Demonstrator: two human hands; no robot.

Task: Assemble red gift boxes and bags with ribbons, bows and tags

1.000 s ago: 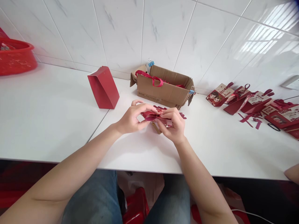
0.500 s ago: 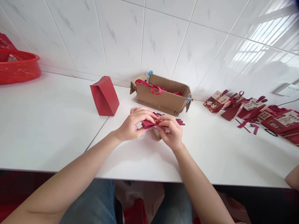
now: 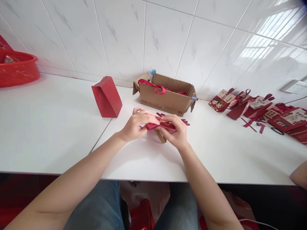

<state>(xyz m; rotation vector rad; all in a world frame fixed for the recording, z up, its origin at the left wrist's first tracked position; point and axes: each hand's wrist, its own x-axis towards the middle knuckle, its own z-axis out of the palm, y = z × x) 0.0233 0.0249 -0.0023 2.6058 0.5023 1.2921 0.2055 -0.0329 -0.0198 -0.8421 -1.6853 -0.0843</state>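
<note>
Between my two hands is a red paper gift box (image 3: 165, 125), its folded edge facing me. My left hand (image 3: 140, 124) pinches its left end with thumb and fingers. My right hand (image 3: 176, 130) grips the right side, thumb underneath and fingers over the top. A gold-brown strap (image 3: 160, 137) with a small round stud hangs below the box toward me. Dark red ribbon strips (image 3: 185, 122) lie on the table just behind my hands, partly covered by them.
A red paper box (image 3: 108, 97) stands upright to the left. Behind my hands is a cardboard carton (image 3: 163, 99) holding red ribbons, with blue binder clips. Several finished-looking gift boxes (image 3: 259, 107) sit at right. A red basin (image 3: 19, 72) is far left; another person's arm (image 3: 299, 175) shows at the right edge.
The front edge of the held box looks flatter and more closed than before, and more of the gold-brown strap shows below. The view has shifted slightly; both hands keep hold.
</note>
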